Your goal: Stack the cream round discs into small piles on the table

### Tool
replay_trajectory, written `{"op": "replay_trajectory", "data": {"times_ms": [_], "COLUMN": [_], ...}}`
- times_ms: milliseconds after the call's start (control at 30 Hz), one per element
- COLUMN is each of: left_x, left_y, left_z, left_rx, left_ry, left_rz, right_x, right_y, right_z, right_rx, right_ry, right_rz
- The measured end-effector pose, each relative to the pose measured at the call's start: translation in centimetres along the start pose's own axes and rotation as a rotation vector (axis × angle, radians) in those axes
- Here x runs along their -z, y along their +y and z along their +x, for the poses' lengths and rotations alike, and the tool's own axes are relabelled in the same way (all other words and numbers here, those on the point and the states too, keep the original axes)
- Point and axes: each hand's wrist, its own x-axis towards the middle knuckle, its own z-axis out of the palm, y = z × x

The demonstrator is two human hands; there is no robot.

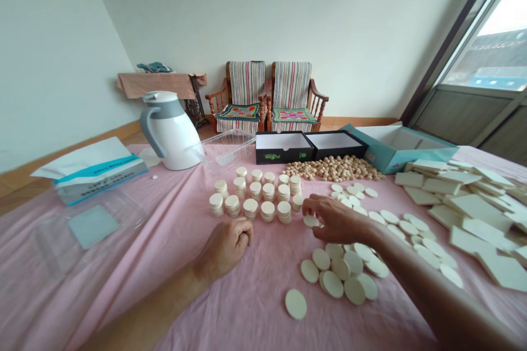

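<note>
Several short stacks of pale round discs [267, 210] stand in rows on the pink cloth. My left hand [227, 244] rests on the cloth just in front of them, curled into a loose fist with nothing showing in it. At the right end of the front rows, my right hand [335, 218] has its fingers closed on a pale round disc [310, 221], held low over the cloth beside a short stack [297, 203]. Loose discs [340, 269] lie scattered below my right wrist, and one disc [296, 304] sits apart nearer to me. My right forearm hides part of the loose discs.
Small wooden beads [335, 169] are heaped before two black boxes [284, 157]. Square pale tiles [473, 205] pile up at right, by a teal box [387, 159]. A white jug [175, 134], a tissue pack [96, 175] and clear plastic trays [132, 211] occupy the left.
</note>
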Motion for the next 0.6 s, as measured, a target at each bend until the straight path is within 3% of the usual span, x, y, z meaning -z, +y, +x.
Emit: {"op": "replay_trajectory", "data": {"times_ms": [133,333,433,600], "left_x": [0.0,0.1,0.1,0.0], "left_y": [0.0,0.1,0.2,0.1], "left_z": [0.0,-0.1,0.0,0.0], "left_rx": [-0.002,0.004,0.008,0.003], "left_ry": [0.002,0.002,0.004,0.009], "left_rz": [0.012,0.011,0.010,0.017], "right_x": [-0.3,-1.2,-2.0,-2.8], "right_y": [1.0,0.7,0.4,0.3], "right_z": [0.7,2.1,2.7,3.3], "right_rx": [-0.131,-0.152,-0.157,-0.180], "right_ry": [0.213,0.518,0.568,0.515], "right_rz": [-0.071,-0.004,-0.001,-0.022]}}
